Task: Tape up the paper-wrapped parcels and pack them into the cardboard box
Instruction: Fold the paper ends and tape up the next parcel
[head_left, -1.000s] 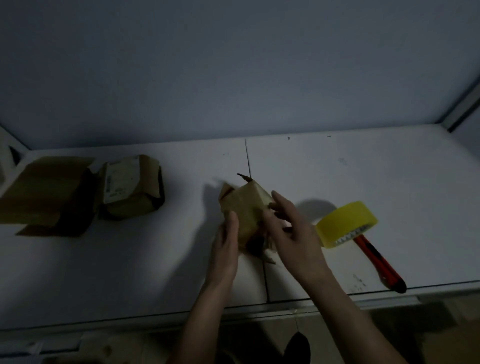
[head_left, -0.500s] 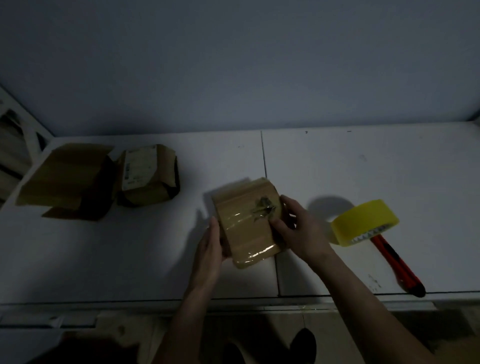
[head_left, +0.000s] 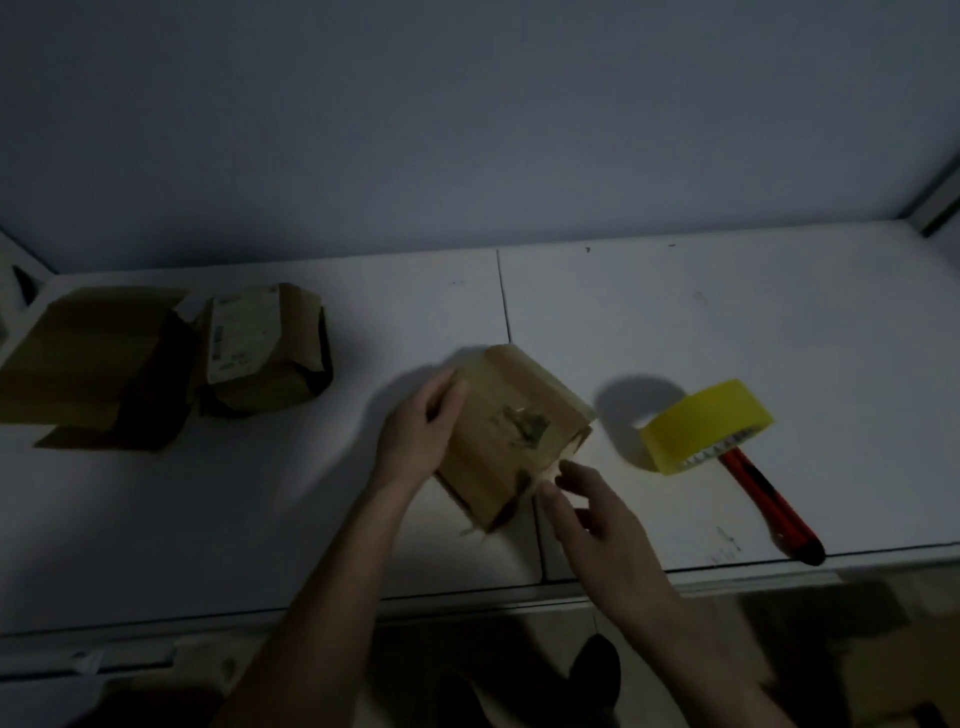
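A brown paper-wrapped parcel lies tilted on the white table, glossy tape across its top. My left hand grips its left side, fingers curled over the edge. My right hand hovers at the parcel's near right corner, fingers loosely spread, fingertips just touching or almost touching the paper. A second wrapped parcel with a white label stands at the left, against an open cardboard box lying on its side.
A yellow tape roll stands on edge right of the parcel, resting on a red utility knife that reaches the table's front edge. A wall runs behind the table. Dark floor shows below the front edge.
The parcel has turned clockwise and tilted. My left hand moved up onto its left side. My right hand let go of the top and dropped back to the near right corner.
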